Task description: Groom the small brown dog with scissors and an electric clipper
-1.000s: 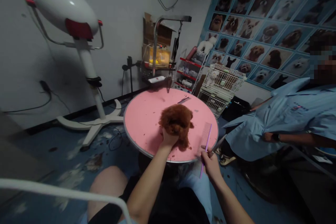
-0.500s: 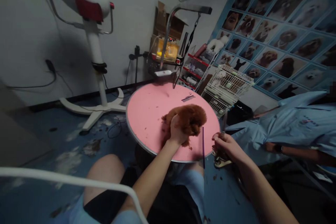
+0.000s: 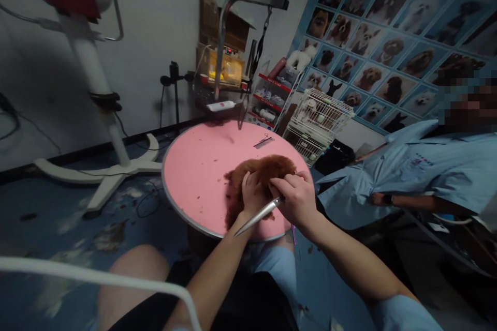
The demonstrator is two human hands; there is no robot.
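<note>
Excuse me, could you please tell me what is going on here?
A person has a curly brown dog on a round pink table. The left hand is against the dog's fur. The right hand, also at the dog, holds scissors, their blades pointing back over the left forearm. Loose tufts lie on the table, and a co-worker in light blue is at the right.

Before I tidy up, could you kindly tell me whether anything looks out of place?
Yes: the scissors in the right hand point back over the left forearm, an awkward direction for something sharp. Brownish tufts, probably loose fur, also lie scattered across the pink table and floor.
</note>
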